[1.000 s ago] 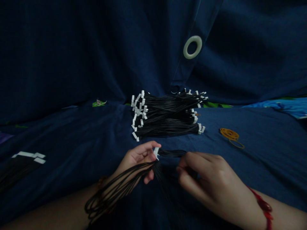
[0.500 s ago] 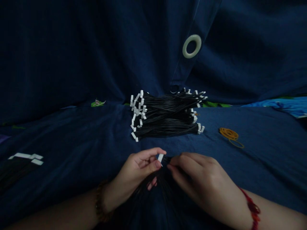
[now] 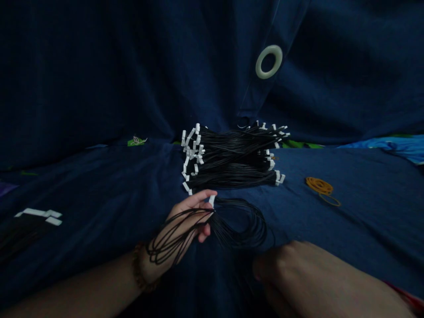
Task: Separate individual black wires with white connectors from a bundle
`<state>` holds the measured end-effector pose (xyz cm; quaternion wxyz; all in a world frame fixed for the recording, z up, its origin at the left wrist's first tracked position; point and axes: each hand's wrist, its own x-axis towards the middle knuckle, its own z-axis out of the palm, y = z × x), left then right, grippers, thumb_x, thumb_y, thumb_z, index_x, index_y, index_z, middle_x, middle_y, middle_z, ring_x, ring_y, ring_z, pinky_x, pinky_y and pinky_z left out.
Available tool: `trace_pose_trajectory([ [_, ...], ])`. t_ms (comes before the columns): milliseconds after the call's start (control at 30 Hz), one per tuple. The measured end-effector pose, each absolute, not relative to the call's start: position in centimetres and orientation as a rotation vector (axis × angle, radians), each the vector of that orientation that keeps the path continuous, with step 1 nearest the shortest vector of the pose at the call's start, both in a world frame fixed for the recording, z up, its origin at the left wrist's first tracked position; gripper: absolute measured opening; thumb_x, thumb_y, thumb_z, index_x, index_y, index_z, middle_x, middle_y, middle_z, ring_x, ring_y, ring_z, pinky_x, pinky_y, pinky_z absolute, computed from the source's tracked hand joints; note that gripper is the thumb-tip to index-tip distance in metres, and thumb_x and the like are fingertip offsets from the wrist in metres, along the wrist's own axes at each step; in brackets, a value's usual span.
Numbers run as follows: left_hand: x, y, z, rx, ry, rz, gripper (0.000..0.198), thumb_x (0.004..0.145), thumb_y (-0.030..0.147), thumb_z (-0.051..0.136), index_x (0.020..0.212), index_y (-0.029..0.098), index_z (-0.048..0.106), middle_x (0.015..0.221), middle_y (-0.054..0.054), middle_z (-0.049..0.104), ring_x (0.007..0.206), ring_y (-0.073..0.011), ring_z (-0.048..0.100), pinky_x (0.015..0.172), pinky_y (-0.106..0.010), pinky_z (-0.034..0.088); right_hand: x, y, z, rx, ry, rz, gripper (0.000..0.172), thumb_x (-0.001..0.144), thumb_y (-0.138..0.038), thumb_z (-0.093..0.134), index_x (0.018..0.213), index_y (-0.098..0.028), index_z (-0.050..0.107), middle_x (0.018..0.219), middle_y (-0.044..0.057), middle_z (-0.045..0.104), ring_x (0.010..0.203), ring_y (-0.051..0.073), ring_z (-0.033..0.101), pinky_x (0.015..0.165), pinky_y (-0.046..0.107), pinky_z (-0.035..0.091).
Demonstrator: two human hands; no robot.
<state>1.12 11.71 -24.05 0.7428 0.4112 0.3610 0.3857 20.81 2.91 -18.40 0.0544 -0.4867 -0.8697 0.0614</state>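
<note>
The fingers (image 3: 197, 198) of the left hand (image 3: 188, 216) curl closed around a bundle of thin black wires (image 3: 243, 236), gripping it just below a white plastic connector (image 3: 211, 201) that pokes up past the fingertips. From that grip, some wires loop back across the left wrist, and others swing right in a loose curve over the dark blue cloth (image 3: 347, 229). A brown bead bracelet (image 3: 137, 269) circles the left wrist.

The right hand (image 3: 288, 276) lies low at the bottom of the view, near that curve. It is dim and turned away, so I cannot tell how its fingers stand or whether they hold anything.

Just beyond the left fingertips, a large pile of similar black wires (image 3: 228, 161) with white connectors at both ends lies on the cloth. Orange rubber bands (image 3: 319, 186) lie to its right, well apart from it. A pale ring grommet (image 3: 259, 62) sits in the cloth behind.
</note>
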Motion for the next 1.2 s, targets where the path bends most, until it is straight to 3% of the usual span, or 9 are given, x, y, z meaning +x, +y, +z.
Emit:
trace_pose_trajectory([
  [100,1.4,11.5,-23.9,0.924,0.752,0.866,0.037,0.067,0.015,0.068,0.103,0.019,0.06,0.068,0.004,0.057,0.041,-0.0081,0.054,0.031,-0.014,0.039,19.8,4.5,-19.4,-1.464,-2.451,0.691,0.024,0.079,-0.011,0.04,0.071,-0.019,0.061,0.065,0.0,0.064,0.056,0.012,0.058,0.049,0.021,0.038],
  [200,1.6,11.3,-24.0,0.956,0.733,0.901,0.033,0.068,0.016,0.068,0.1,0.019,0.061,0.063,0.004,0.055,0.041,-0.0074,0.053,0.031,-0.013,0.038,19.0,6.1,-20.2,-1.398,-2.2,1.126,0.026,0.086,-0.02,0.038,0.073,-0.017,0.06,0.065,-0.001,0.061,0.059,0.01,0.055,0.053,0.019,0.038],
  [467,1.6,11.6,-24.3,0.995,0.72,0.879,0.04,0.067,0.022,0.069,0.105,0.016,0.059,0.057,0.004,0.054,0.04,-0.0091,0.053,0.031,-0.015,0.04,19.4,6.4,-20.3,-1.47,-1.977,1.251,0.023,0.083,-0.024,0.044,0.069,-0.015,0.061,0.062,0.001,0.062,0.056,0.011,0.054,0.053,0.02,0.039],
  [633,1.4,11.6,-24.8,1.029,0.688,0.861,0.037,0.068,0.023,0.069,0.105,0.022,0.061,0.063,0.003,0.057,0.044,-0.0086,0.054,0.034,-0.013,0.04,20.2,6.9,-19.2,-1.378,-1.565,1.851,0.019,0.085,-0.023,0.04,0.081,-0.012,0.055,0.061,0.002,0.061,0.052,0.009,0.058,0.051,0.019,0.042],
  [767,1.3,11.6,-24.9,1.018,0.688,0.861,0.037,0.069,0.024,0.068,0.106,0.02,0.061,0.061,0.003,0.056,0.044,-0.0091,0.055,0.034,-0.014,0.04,20.6,6.8,-19.5,-1.299,-1.31,2.127,0.018,0.087,-0.021,0.038,0.096,-0.012,0.05,0.066,0.004,0.064,0.052,0.009,0.061,0.049,0.018,0.046],
  [867,1.3,11.6,-24.9,1.025,0.693,0.867,0.036,0.071,0.023,0.067,0.106,0.02,0.061,0.061,0.003,0.056,0.043,-0.0087,0.054,0.034,-0.014,0.04,19.9,6.7,-20.0,-1.305,-1.285,2.15,0.017,0.084,-0.018,0.041,0.096,-0.012,0.051,0.061,0.001,0.061,0.045,0.007,0.058,0.043,0.015,0.044],
  [1033,1.3,11.6,-25.0,1.055,0.696,0.862,0.033,0.072,0.022,0.066,0.105,0.021,0.061,0.06,0.003,0.057,0.044,-0.008,0.054,0.034,-0.012,0.04,18.5,6.8,-20.7,-1.353,-1.373,1.977,0.014,0.08,-0.026,0.049,0.076,-0.013,0.053,0.053,-0.003,0.055,0.041,0.006,0.054,0.04,0.013,0.041],
  [1200,1.7,11.5,-24.4,1.066,0.752,0.84,0.034,0.074,0.027,0.064,0.106,0.016,0.058,0.051,0.004,0.055,0.037,-0.0076,0.05,0.032,-0.013,0.038,18.9,6.7,-21.0,-1.419,-1.73,1.564,0.021,0.082,-0.027,0.047,0.073,-0.013,0.059,0.054,-0.003,0.053,0.045,0.007,0.049,0.044,0.017,0.039],
])
